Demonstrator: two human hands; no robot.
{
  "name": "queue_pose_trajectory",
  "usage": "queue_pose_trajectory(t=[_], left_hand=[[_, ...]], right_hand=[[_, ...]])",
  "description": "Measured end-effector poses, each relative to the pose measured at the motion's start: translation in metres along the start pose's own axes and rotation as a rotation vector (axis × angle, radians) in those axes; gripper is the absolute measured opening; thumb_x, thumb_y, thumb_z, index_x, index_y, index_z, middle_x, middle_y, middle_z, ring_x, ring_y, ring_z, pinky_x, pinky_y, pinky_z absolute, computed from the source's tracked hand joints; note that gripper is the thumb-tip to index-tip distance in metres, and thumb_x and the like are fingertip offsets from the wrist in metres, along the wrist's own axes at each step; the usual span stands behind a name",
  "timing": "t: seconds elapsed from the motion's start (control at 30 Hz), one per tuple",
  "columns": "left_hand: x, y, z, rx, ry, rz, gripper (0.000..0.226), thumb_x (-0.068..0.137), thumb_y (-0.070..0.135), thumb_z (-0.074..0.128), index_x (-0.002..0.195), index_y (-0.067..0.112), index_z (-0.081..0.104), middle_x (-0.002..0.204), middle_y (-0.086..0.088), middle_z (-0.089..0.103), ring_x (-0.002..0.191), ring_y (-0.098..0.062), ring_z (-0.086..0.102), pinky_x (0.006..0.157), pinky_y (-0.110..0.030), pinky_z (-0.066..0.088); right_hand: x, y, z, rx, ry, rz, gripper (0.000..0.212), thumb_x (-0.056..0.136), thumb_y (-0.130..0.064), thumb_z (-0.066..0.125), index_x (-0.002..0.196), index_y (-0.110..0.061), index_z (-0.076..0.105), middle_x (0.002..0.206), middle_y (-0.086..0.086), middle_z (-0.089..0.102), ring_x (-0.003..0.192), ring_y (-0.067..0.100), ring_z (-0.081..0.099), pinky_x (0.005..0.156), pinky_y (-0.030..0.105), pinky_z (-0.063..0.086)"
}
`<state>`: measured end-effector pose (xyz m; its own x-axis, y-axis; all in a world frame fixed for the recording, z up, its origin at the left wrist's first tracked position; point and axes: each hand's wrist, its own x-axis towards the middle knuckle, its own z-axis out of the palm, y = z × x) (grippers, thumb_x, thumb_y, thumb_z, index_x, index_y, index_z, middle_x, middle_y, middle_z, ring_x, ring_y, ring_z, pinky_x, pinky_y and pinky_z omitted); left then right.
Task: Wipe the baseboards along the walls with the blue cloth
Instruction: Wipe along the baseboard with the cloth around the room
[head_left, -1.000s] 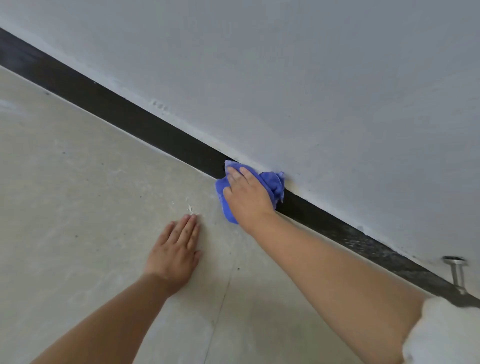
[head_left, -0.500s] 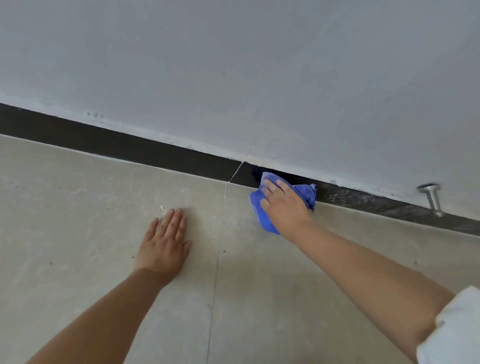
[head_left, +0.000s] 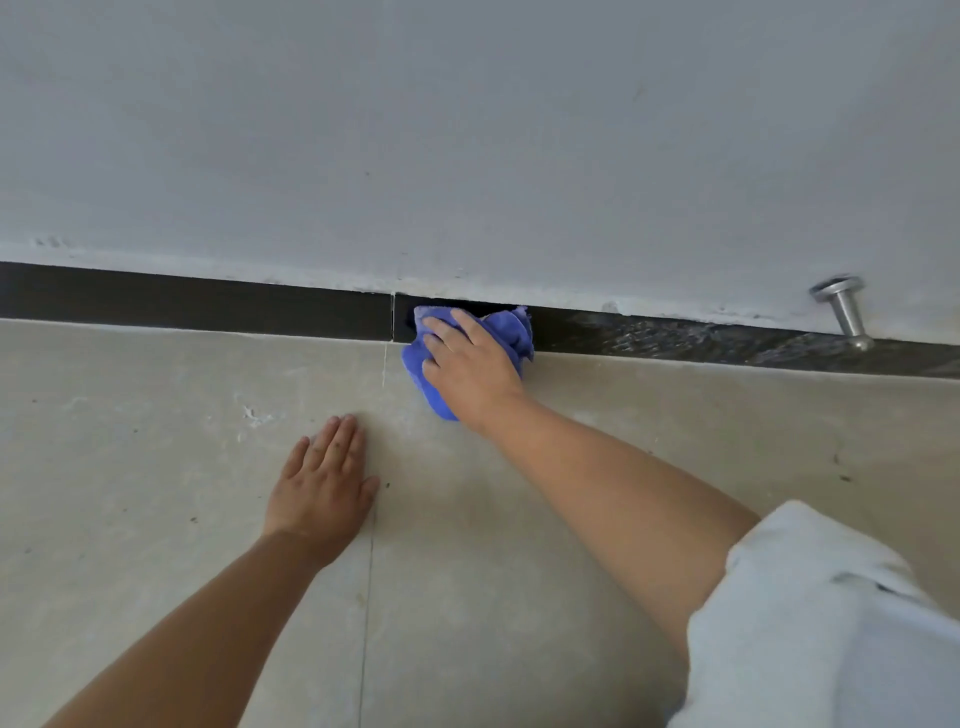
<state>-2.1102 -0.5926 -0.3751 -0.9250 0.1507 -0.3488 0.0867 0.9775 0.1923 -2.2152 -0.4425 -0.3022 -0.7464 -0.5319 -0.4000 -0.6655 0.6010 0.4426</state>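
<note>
A black baseboard (head_left: 208, 306) runs along the foot of the pale wall, from the left edge to the right edge. My right hand (head_left: 470, 366) presses a bunched blue cloth (head_left: 511, 330) against the baseboard just right of a joint in it. Part of the cloth hangs down onto the floor below my palm. To the right of the cloth the baseboard looks streaked and dusty. My left hand (head_left: 324, 483) lies flat on the floor tile, fingers together, nearer to me and left of the cloth.
A metal door stopper (head_left: 844, 312) sticks out of the wall low at the right, just above the baseboard. The floor is beige tile with a grout line (head_left: 369, 571) running toward me and a white speck (head_left: 252, 415) near my left hand.
The view has swung so the baseboard now runs nearly level. My right hand with the cloth sits just right of the joint. My left hand stays planted on the floor.
</note>
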Motion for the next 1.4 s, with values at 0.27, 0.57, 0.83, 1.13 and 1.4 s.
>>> queue_pose_trajectory(t=[0.27, 0.57, 0.83, 1.13, 1.4], left_hand=[[-0.01, 0.016, -0.007, 0.034, -0.012, -0.051, 0.064, 0.097, 0.047, 0.006, 0.149, 0.01, -0.003, 0.156, -0.004, -0.011, 0.144, -0.016, -0.01, 0.115, -0.029, -0.004], [-0.025, 0.016, 0.01, -0.035, -0.159, -0.042, 0.067, 0.098, 0.038, 0.017, 0.109, -0.008, 0.064, 0.116, -0.021, 0.063, 0.113, -0.032, 0.056, 0.105, -0.03, 0.024], [-0.02, 0.02, -0.005, -0.031, -0.069, -0.065, 0.085, 0.075, 0.049, -0.004, 0.141, -0.002, 0.014, 0.148, -0.01, 0.008, 0.138, -0.019, 0.012, 0.112, -0.026, 0.008], [-0.011, 0.042, -0.014, 0.118, -0.086, -0.054, 0.061, 0.097, 0.04, -0.002, 0.147, 0.007, -0.014, 0.154, -0.006, -0.02, 0.142, -0.016, -0.018, 0.113, -0.028, -0.01], [-0.006, 0.062, -0.014, 0.109, -0.151, -0.065, 0.062, 0.095, 0.04, -0.003, 0.148, 0.009, -0.011, 0.155, -0.006, -0.018, 0.143, -0.016, -0.015, 0.114, -0.027, -0.008]], right_hand=[[0.023, -0.004, 0.033, -0.312, 0.027, -0.18, 0.043, 0.105, -0.027, 0.02, 0.144, -0.023, 0.037, 0.157, -0.002, 0.021, 0.146, 0.007, 0.007, 0.118, 0.029, 0.001], [0.022, 0.012, 0.036, 0.013, 0.08, -0.113, 0.044, 0.104, -0.024, 0.026, 0.138, -0.003, 0.043, 0.154, 0.005, 0.027, 0.146, 0.017, 0.007, 0.118, 0.028, -0.006], [-0.016, 0.048, 0.061, 0.193, 0.087, 0.061, 0.052, 0.103, -0.024, 0.012, 0.136, -0.015, 0.051, 0.148, -0.009, 0.04, 0.14, 0.002, 0.027, 0.119, 0.027, 0.003], [-0.096, 0.106, 0.101, -0.17, -0.196, 0.101, 0.044, 0.104, -0.018, 0.031, 0.147, -0.012, 0.028, 0.159, 0.001, 0.012, 0.147, 0.018, 0.001, 0.118, 0.032, -0.003], [-0.041, 0.064, 0.069, -0.154, -0.063, -0.101, 0.046, 0.089, -0.041, 0.057, 0.127, -0.014, 0.061, 0.145, -0.001, 0.044, 0.14, 0.007, 0.029, 0.115, 0.026, 0.018]])
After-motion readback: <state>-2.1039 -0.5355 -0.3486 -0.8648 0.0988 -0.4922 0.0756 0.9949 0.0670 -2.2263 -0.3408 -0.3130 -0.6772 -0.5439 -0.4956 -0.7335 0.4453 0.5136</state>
